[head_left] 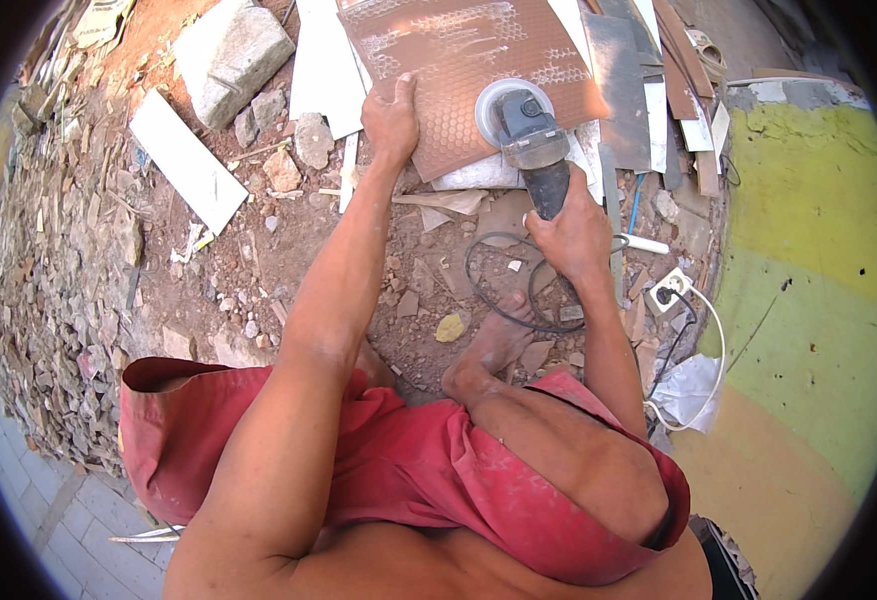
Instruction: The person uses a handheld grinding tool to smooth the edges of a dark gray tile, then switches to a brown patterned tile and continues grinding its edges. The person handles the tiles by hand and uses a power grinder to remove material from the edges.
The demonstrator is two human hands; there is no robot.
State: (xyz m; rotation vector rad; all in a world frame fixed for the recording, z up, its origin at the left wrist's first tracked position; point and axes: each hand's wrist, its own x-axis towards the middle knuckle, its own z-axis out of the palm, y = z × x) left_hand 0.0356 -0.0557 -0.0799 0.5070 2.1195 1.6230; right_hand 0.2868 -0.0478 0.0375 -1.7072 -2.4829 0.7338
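Observation:
My left hand (pixel 390 122) is closed on the left edge of a brown tile (pixel 448 110) with a honeycomb-textured face and whitish patches, tilted over white boards. My right hand (pixel 568 225) grips the dark body of an angle grinder (pixel 528 140), whose pale round disc lies over the tile's lower right part; whether it touches the surface I cannot tell. A black cord (pixel 473 275) loops on the rubble below the grinder.
Rubble (pixel 68 300) covers the ground, with a concrete block (pixel 233 60) and white plank (pixel 188 160) at upper left. Right are stacked tile offcuts (pixel 623 95), a power strip (pixel 670 288) and a yellow-green surface (pixel 798 200). My bare foot (pixel 488 345) rests on the dirt.

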